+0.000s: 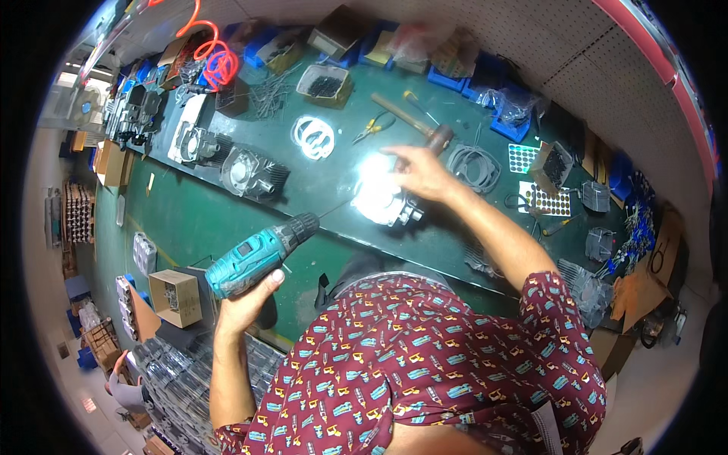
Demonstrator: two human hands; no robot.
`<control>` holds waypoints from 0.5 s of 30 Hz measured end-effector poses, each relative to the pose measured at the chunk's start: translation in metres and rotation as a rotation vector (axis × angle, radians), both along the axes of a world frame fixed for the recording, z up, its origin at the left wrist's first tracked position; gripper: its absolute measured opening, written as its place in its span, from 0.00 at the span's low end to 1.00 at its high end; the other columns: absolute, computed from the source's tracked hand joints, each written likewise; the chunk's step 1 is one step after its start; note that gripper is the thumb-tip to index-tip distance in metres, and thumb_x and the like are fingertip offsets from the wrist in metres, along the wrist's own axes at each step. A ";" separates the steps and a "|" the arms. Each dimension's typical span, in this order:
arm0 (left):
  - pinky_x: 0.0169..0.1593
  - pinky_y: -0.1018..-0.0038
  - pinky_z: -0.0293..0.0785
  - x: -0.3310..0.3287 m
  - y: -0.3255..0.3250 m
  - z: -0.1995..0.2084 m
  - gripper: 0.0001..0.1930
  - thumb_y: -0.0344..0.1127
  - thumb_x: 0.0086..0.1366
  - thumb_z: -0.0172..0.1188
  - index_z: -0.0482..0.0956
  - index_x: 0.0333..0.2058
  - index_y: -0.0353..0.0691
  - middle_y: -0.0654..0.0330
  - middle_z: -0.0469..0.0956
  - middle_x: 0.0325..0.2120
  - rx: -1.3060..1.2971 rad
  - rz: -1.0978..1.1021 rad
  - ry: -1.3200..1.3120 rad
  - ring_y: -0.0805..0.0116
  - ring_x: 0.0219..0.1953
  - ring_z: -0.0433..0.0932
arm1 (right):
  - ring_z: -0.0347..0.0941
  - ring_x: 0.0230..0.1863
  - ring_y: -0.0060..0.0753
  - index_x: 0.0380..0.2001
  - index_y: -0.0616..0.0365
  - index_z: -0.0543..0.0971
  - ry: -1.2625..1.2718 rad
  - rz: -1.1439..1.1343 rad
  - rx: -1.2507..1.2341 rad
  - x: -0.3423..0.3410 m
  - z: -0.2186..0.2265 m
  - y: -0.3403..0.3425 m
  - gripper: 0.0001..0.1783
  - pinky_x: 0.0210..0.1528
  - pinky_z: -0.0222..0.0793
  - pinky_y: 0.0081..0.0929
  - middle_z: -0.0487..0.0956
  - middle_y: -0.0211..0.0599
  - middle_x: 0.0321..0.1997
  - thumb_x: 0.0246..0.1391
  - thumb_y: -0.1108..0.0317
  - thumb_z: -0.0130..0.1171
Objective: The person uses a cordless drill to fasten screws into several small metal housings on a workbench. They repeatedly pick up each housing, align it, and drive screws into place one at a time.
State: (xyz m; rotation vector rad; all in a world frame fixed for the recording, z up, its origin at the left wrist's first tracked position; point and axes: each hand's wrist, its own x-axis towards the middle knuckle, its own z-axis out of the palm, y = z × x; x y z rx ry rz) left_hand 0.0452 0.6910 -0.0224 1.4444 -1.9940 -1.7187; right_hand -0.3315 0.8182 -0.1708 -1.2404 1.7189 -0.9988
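Note:
My left hand (254,301) is wrapped round the grip of a teal and black cordless drill (254,259). The drill's long thin bit points right, toward a metal housing (377,199) at the bench's near edge, washed out by glare. Over the housing's right side is my right hand (422,173), with a finger stretched left and the thumb apart from it. Glare hides whether it touches the metal. Just beyond it lies a wooden-handled hammer (413,117). Two more finned metal housings (246,173) (199,144) rest to the left.
White ring gaskets (312,138), yellow-handled pliers (374,127) and a bin of small dark parts (324,83) lie across the green bench. A grey cable coil (474,168) and sticker sheets (544,199) are at right. A red coiled hose (220,64) hangs far left. Another person (129,390) is at lower left.

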 end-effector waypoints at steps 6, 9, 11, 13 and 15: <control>0.49 0.71 0.77 -0.023 0.001 0.017 0.19 0.35 0.60 0.74 0.82 0.48 0.38 0.61 0.84 0.41 -0.162 -0.209 -0.122 0.72 0.43 0.80 | 0.83 0.41 0.48 0.70 0.54 0.61 0.672 0.438 0.216 0.030 0.008 -0.014 0.55 0.43 0.78 0.43 0.84 0.49 0.39 0.38 0.56 0.74; 0.47 0.71 0.78 -0.033 -0.007 0.017 0.18 0.33 0.59 0.73 0.83 0.47 0.37 0.60 0.85 0.40 -0.151 -0.251 -0.046 0.73 0.40 0.81 | 0.84 0.38 0.46 0.68 0.53 0.65 0.739 0.382 0.330 0.047 0.005 -0.030 0.51 0.39 0.79 0.42 0.85 0.45 0.36 0.38 0.58 0.74; 0.46 0.71 0.78 -0.042 -0.007 0.015 0.17 0.33 0.58 0.73 0.84 0.46 0.38 0.59 0.85 0.38 -0.186 -0.276 -0.099 0.73 0.39 0.82 | 0.83 0.37 0.47 0.66 0.51 0.67 0.720 0.359 0.259 0.042 0.003 -0.025 0.48 0.38 0.79 0.43 0.84 0.45 0.35 0.38 0.58 0.73; 0.45 0.71 0.79 -0.047 -0.010 0.012 0.17 0.33 0.56 0.74 0.85 0.44 0.38 0.58 0.86 0.35 -0.215 -0.284 -0.114 0.72 0.37 0.83 | 0.83 0.36 0.48 0.63 0.48 0.71 0.703 0.317 0.181 0.041 -0.003 -0.022 0.44 0.37 0.79 0.45 0.84 0.45 0.33 0.39 0.59 0.73; 0.45 0.71 0.79 -0.045 -0.014 0.010 0.17 0.33 0.57 0.74 0.85 0.45 0.38 0.58 0.86 0.35 -0.217 -0.308 -0.100 0.72 0.37 0.83 | 0.83 0.36 0.48 0.63 0.49 0.71 0.705 0.306 0.158 0.045 -0.009 -0.024 0.44 0.37 0.79 0.45 0.84 0.44 0.33 0.38 0.58 0.73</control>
